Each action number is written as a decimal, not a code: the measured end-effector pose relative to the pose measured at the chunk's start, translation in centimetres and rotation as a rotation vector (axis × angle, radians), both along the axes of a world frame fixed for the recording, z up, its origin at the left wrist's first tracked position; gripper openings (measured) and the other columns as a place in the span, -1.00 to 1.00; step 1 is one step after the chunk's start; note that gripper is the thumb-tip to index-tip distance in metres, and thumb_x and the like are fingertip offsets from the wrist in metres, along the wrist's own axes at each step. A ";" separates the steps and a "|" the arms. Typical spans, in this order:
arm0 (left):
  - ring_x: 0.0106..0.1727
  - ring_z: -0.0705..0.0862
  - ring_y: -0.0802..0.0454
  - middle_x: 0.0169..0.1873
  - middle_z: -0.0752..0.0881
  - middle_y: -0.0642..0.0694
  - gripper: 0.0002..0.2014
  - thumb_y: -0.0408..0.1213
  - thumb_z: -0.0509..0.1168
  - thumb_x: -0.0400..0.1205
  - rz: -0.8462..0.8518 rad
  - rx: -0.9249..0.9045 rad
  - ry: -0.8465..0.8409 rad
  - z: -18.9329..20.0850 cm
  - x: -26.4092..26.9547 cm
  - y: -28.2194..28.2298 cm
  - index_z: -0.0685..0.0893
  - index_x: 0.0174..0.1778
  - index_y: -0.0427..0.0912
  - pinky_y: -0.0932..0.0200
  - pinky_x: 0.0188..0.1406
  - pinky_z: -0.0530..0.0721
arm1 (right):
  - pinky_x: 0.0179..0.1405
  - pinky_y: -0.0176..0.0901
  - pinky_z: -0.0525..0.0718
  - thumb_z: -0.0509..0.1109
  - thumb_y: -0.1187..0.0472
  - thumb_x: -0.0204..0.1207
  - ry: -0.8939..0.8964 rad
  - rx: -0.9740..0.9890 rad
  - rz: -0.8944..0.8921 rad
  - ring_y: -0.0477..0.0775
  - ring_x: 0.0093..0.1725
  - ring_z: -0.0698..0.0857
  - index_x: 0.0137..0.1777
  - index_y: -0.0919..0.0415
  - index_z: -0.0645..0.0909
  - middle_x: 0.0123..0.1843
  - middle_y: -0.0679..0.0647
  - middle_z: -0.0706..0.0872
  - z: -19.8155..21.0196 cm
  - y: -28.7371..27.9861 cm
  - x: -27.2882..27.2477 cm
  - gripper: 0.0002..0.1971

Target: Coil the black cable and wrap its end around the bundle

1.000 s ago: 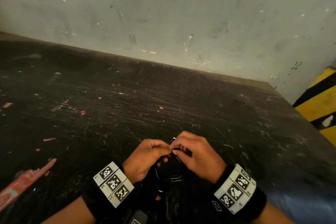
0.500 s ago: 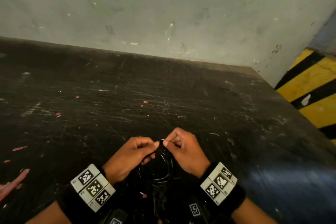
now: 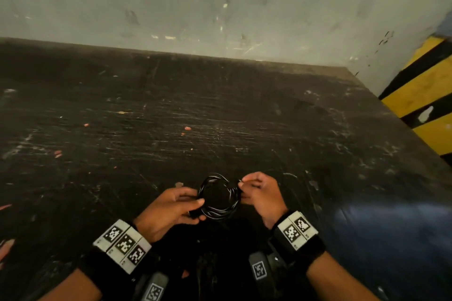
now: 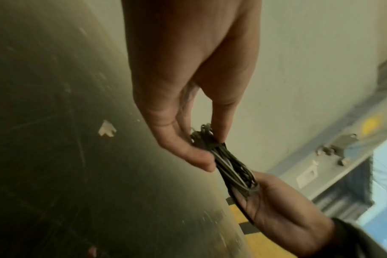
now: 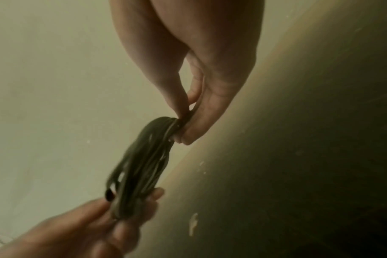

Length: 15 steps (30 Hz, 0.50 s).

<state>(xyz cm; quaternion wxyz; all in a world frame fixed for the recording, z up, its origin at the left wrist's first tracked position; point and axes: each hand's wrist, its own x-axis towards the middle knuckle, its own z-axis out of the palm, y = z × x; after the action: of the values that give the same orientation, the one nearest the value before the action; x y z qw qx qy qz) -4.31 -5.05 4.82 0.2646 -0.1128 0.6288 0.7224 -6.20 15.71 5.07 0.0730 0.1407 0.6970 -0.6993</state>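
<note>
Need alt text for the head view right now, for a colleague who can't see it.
Two hands hold a coiled black cable above a scratched dark table: left hand pinches its left side, right hand its right. Pale wall behind.

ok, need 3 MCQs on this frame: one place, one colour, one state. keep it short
1. Where is the cable coil?
A. flat on the table by the wall
B. held up between both hands
C. hanging from the right hand alone

2. What colours are the stripes on the surface at far right?
A. red and white
B. yellow and black
C. blue and green

3. What is the left hand doing?
A. pinching one side of the coil
B. resting flat on the table
C. curled into an empty fist

Answers:
1 B: the left hand and the right hand each grip an opposite side.
2 B: seen in the head view.
3 A: thumb and fingers close on the strands.
</note>
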 end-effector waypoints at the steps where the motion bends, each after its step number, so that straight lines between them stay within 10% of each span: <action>1: -0.22 0.80 -0.09 -0.03 0.77 -0.36 -0.75 -0.48 0.34 0.54 0.030 0.010 0.000 -0.5 -0.4 0.0 0.66 0.14 -0.43 0.19 -0.28 0.79 | -0.53 -0.28 0.69 0.34 0.50 0.47 -0.021 0.008 0.005 -0.01 -0.41 0.71 -0.20 0.25 0.56 -0.29 0.16 0.70 -0.7 0.2 -0.4 -0.85; 10: -0.18 0.70 -0.12 0.11 0.63 -0.53 -0.82 -0.63 0.34 0.50 0.138 -0.438 0.132 -6.1 -3.8 0.0 0.70 -0.08 -0.31 0.29 -0.42 0.77 | -0.59 -0.27 0.57 0.33 0.53 0.40 -0.151 0.325 0.120 -0.04 -0.54 0.68 -0.21 0.18 0.58 -0.39 0.12 0.74 -7.0 1.8 -2.4 -0.78; 15: -0.02 0.72 -0.01 0.01 0.77 -0.20 -0.71 -0.37 0.41 0.51 0.014 -0.733 0.239 -5.7 -3.2 -1.0 0.69 0.16 -0.19 0.19 0.11 0.61 | -0.57 -0.41 0.54 0.30 0.53 0.40 -0.113 0.388 0.183 -0.07 -0.48 0.67 -0.30 0.12 0.59 -0.35 0.12 0.76 -7.3 2.6 -1.6 -0.73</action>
<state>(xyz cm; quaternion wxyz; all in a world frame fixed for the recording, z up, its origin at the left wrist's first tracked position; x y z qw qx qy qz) -7.48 -6.09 -0.87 0.1268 -0.1191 0.8711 0.4593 -7.77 18.33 -2.21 0.1464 0.1271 0.8231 -0.5338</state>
